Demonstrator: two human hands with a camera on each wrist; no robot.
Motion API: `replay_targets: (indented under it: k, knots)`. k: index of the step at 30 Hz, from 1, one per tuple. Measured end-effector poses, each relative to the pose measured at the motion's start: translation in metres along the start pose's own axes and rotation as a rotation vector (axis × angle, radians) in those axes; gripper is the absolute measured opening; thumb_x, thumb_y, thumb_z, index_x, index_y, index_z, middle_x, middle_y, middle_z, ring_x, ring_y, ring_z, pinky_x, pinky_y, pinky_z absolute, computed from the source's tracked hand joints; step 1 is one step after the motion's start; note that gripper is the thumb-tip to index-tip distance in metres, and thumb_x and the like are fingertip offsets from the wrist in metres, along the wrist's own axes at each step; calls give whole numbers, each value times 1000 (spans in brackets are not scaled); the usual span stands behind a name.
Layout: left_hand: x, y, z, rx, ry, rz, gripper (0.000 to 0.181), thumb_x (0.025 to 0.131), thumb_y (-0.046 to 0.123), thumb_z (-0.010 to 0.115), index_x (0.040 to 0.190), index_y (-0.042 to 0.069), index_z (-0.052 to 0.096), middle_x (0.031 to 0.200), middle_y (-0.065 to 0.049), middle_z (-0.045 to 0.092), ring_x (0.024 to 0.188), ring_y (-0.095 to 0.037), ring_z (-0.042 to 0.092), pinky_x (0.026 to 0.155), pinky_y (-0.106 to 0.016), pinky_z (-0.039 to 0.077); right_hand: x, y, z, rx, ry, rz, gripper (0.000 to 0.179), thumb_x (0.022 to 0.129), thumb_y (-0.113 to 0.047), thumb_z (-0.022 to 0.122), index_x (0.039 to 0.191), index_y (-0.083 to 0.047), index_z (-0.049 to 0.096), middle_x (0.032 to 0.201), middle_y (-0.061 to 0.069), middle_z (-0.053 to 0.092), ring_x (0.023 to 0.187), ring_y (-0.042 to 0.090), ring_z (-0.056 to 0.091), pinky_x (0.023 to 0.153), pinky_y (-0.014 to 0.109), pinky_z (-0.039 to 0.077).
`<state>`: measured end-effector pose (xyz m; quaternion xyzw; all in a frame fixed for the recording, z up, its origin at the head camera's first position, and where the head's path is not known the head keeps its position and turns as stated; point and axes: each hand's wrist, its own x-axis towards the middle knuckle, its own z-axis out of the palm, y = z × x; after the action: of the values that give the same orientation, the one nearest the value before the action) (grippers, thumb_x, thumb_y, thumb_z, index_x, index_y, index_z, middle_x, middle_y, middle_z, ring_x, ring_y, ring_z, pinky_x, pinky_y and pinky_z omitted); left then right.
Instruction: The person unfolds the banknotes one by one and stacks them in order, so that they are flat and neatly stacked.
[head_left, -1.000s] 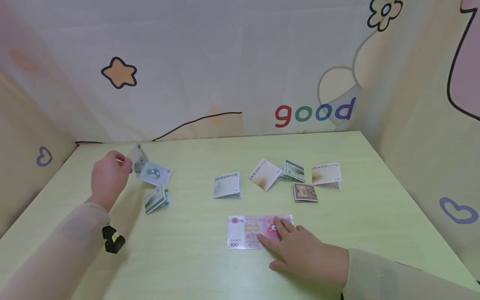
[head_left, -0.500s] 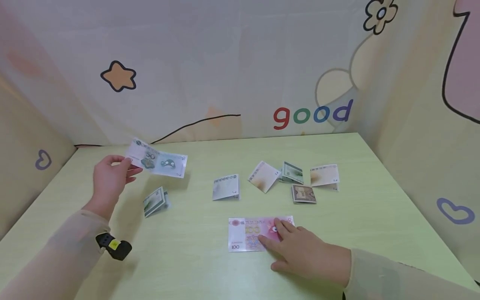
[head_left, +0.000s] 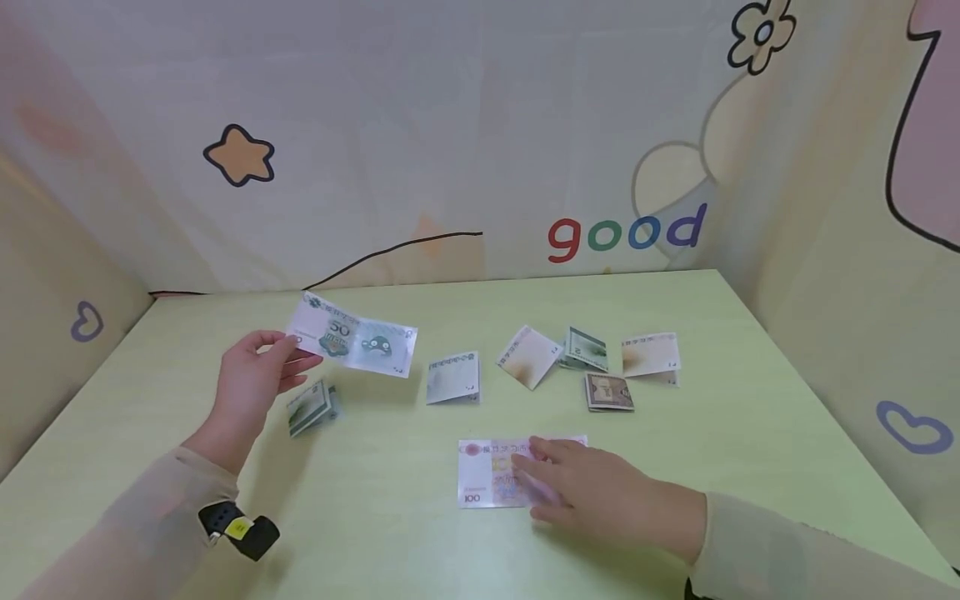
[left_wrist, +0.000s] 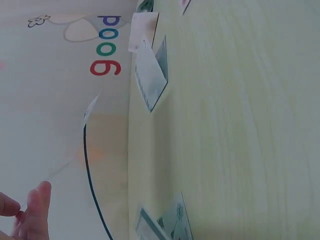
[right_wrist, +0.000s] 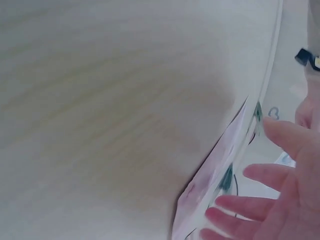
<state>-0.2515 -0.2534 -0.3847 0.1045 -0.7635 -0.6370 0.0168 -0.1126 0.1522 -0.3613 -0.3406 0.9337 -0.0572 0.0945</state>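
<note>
In the head view my left hand (head_left: 251,379) pinches a blue-green play banknote marked 50 (head_left: 341,337) by its left end. The note is unfolded with a crease across its middle, raised over the table's back left. In the left wrist view only the fingertips (left_wrist: 39,205) show, at the lower left corner. My right hand (head_left: 600,496), fingers spread and nearly straight, is over the right half of a pink 100 banknote (head_left: 474,479) lying flat. The right wrist view shows those fingers (right_wrist: 245,207) just above the pink note (right_wrist: 205,182), holding nothing.
A green folded note (head_left: 309,408) stands below my left hand. Farther right are a pale folded note (head_left: 452,377), a tan note (head_left: 527,354), a green note (head_left: 587,350), a brown one (head_left: 609,393) and another tan one (head_left: 649,352). A printed cloth (head_left: 375,150) backs the table (head_left: 375,517).
My left hand lifted the 50 note from the back left; it unfolded and has moved right. My right hand, earlier resting on the 100 note, has shifted and risen slightly.
</note>
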Motion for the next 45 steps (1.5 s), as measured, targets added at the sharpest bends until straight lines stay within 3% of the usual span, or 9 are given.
replay_targets:
  k: [3,8,11,16,24,31,39,45]
  knots:
    - [-15,5,12,-13,-45,-20,53,72,51,55,108,13,44,104,-6,58,87,-22,58,67,-32,47,3,4,-1,134,17,41,53,81,-43,49,127,-19,39,127,7,39,115,23,36,88,41,33]
    - [-71,49,39,-14,-118,-22,41,82,40,50,103,6,42,101,-9,58,85,-18,59,68,-27,46,11,14,-3,386,88,45,42,83,-30,52,120,-10,48,114,2,51,101,15,48,84,34,38]
    - [-90,61,52,-32,-142,-33,33,87,33,45,101,4,40,99,-9,58,82,-16,60,67,-23,46,15,18,-5,506,138,64,36,83,-21,53,117,-8,50,107,2,55,90,12,53,76,28,42]
    - [-95,57,67,-59,-171,-64,32,87,31,44,102,3,40,101,-11,58,83,-17,60,68,-24,46,22,22,-8,630,167,140,34,82,-19,55,114,-8,53,101,1,59,85,9,54,70,23,44]
    - [-106,59,80,-106,-219,-74,31,88,28,44,102,1,39,102,-12,58,87,-21,58,68,-24,46,30,30,-9,821,165,215,35,81,-27,56,111,-7,55,101,-1,60,94,12,53,80,32,41]
    - [-116,58,94,-151,-241,-99,25,89,23,44,99,0,40,100,-13,59,85,-21,59,66,-24,47,35,35,-10,985,145,292,37,82,-27,55,111,-5,54,98,5,60,88,17,56,77,33,43]
    - [-123,53,111,-184,-274,-133,21,88,18,44,97,-1,42,101,-14,59,84,-21,59,65,-24,47,41,34,-13,1038,176,416,35,79,-30,57,107,-8,57,93,5,61,84,19,56,71,33,45]
    - [-124,50,117,-216,-298,-145,18,88,16,44,96,0,42,101,-15,58,85,-21,59,63,-23,47,41,35,-12,1037,225,440,35,78,-28,59,104,-5,57,90,4,61,81,18,56,68,32,46]
